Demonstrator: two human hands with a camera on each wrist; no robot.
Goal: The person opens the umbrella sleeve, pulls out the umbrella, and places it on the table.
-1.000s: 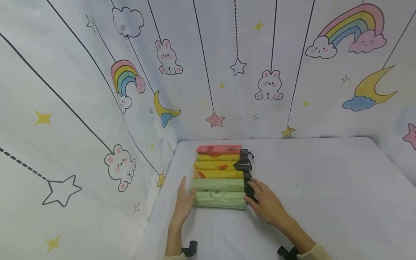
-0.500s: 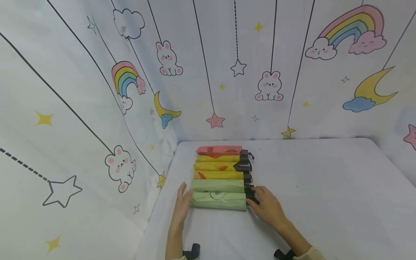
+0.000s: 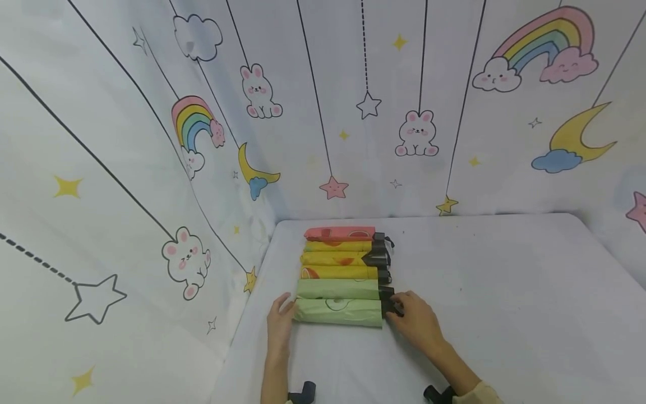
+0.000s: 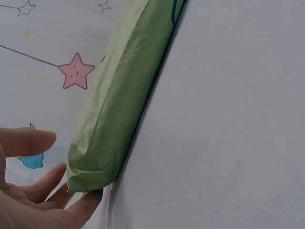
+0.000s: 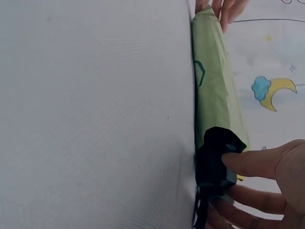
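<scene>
Two folded umbrellas in light green sleeves lie side by side at the near end of a row. My right hand (image 3: 416,321) pinches the black handle (image 5: 217,164) of the nearest green umbrella (image 3: 338,312); in the right wrist view the thumb presses on it and the other fingers curl behind. At the sleeve's other end is my left hand (image 3: 280,325). The left wrist view shows its fingertips (image 4: 90,200) touching the end of the sleeve, with the thumb raised and apart. The second green umbrella (image 3: 338,289) lies directly behind.
Behind the green pair lie yellow umbrellas (image 3: 339,272) and, farthest back, a red umbrella (image 3: 339,233), all with black handles to the right. They rest on a white-covered table (image 3: 504,292). A patterned cloth wall (image 3: 303,140) stands at the back and left.
Both hands have shifted slightly toward me. My left fingers have drawn back from beside the sleeves to the near umbrella's end. My right fingers have closed on its handle. The green sleeves sit slightly farther left.
</scene>
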